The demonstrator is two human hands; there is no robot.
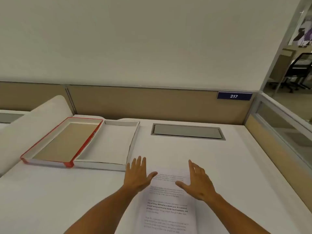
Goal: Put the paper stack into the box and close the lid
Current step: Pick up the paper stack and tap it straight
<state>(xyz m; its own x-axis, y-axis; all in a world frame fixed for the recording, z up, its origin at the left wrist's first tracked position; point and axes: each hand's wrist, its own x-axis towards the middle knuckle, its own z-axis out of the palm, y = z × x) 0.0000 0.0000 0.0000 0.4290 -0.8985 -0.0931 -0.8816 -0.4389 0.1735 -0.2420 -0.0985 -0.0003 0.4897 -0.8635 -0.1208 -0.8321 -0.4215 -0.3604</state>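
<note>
A paper stack (168,210) with printed text lies flat on the white desk in front of me. My left hand (137,174) hovers open over its far left corner, fingers spread. My right hand (197,180) is open over its far right side, palm turned inward. Neither hand holds anything. A shallow white box (108,162) sits open at the left. Its red-edged lid (50,160) lies upside down beside it, touching the box's left wall and showing a brown inside.
A grey cable hatch (187,131) is set into the desk (236,166) behind the paper. A beige partition (152,102) with a blue "217" sign (234,96) runs along the back. A glass panel borders the right edge. A black office chair (300,68) stands beyond it.
</note>
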